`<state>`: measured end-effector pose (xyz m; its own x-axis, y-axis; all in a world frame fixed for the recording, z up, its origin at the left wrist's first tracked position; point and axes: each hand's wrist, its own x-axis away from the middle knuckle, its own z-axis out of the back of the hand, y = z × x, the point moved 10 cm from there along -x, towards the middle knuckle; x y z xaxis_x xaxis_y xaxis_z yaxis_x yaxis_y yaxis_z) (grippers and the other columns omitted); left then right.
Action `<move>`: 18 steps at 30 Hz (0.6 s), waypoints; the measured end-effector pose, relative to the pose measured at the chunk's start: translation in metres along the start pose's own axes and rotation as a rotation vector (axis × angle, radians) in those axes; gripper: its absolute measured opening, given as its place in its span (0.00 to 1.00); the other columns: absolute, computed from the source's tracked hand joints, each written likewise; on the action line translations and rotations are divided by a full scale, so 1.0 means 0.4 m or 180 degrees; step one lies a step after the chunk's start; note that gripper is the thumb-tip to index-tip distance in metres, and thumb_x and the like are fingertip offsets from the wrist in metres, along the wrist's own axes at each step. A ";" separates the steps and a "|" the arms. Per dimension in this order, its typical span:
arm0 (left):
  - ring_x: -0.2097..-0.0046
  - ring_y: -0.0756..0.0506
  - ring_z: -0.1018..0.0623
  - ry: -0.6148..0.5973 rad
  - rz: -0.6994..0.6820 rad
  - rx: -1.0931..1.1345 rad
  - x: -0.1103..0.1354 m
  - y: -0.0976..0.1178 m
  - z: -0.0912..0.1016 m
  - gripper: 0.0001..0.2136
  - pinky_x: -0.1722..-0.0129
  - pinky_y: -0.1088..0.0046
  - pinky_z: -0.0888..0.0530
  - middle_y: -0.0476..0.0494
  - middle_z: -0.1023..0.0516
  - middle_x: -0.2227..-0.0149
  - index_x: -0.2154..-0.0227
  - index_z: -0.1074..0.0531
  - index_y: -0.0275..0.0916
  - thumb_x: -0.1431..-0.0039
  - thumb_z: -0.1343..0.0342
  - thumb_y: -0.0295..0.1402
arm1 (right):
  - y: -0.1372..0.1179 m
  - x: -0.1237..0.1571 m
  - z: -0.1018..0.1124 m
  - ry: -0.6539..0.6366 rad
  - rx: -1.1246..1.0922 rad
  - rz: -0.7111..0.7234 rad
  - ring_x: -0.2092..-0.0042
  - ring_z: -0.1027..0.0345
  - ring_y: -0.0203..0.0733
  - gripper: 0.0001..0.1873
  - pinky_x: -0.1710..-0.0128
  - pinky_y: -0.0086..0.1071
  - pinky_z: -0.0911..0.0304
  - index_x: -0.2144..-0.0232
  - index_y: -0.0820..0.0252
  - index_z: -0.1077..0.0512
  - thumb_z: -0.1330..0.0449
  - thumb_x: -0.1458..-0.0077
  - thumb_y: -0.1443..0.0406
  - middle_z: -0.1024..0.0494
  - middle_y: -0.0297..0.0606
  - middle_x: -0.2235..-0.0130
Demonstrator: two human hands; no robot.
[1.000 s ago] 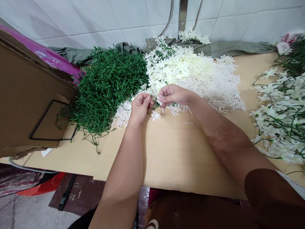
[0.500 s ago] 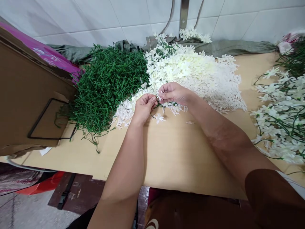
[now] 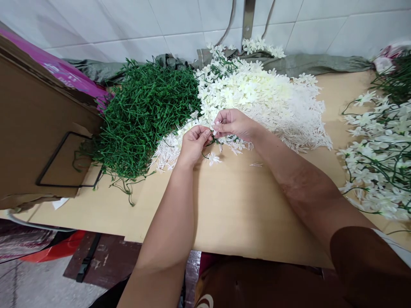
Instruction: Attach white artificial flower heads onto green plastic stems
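Note:
My left hand pinches a thin green artificial stem, whose lower part curves down below the fingers. A white artificial flower hangs or lies near that stem's end; I cannot tell which. Fingertip to fingertip with it, my right hand is closed on a small white artificial flower, mostly hidden by the fingers. Both hands are over the front edge of a heap of white flowers. To their left lies a pile of green stems.
Flowers on green stems are heaped at the right. A cardboard box and a black wire frame stand at the left. A tiled wall closes off the back of the cardboard-covered table. One white piece lies in front.
Both hands stay almost in place, fingertips still together. The dangling white flower below them has shifted very slightly to the left.

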<state>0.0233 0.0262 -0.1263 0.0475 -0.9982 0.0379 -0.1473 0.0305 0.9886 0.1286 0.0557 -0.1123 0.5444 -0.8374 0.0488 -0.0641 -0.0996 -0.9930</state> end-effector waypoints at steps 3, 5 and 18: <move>0.81 0.57 0.34 0.0049 -0.0048 -0.0056 -0.003 0.000 0.007 0.11 0.79 0.83 0.37 0.53 0.30 0.83 0.80 0.31 0.35 0.51 0.33 0.28 | -0.026 -0.007 0.001 0.0109 0.0633 0.0352 0.73 0.35 0.32 0.12 0.69 0.28 0.37 0.75 0.62 0.35 0.34 0.51 0.74 0.31 0.30 0.78; 0.81 0.57 0.34 0.0080 -0.0061 -0.0065 -0.005 -0.003 0.012 0.11 0.80 0.83 0.38 0.53 0.30 0.83 0.79 0.30 0.35 0.51 0.33 0.28 | -0.048 -0.008 0.000 0.0209 0.1055 0.0637 0.73 0.39 0.31 0.11 0.70 0.28 0.42 0.75 0.62 0.34 0.34 0.53 0.75 0.32 0.29 0.77; 0.83 0.57 0.38 0.0070 0.0099 -0.0105 0.000 -0.002 0.013 0.12 0.81 0.83 0.41 0.54 0.33 0.86 0.82 0.33 0.36 0.51 0.35 0.24 | -0.020 -0.007 -0.016 0.0123 0.0816 0.0539 0.75 0.42 0.28 0.13 0.74 0.25 0.47 0.75 0.63 0.35 0.32 0.57 0.75 0.33 0.27 0.78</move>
<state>0.0181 0.0261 -0.1281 0.0653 -0.9953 0.0716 -0.1163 0.0637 0.9912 0.1221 0.0553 -0.1040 0.5114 -0.8509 -0.1204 0.0647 0.1778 -0.9819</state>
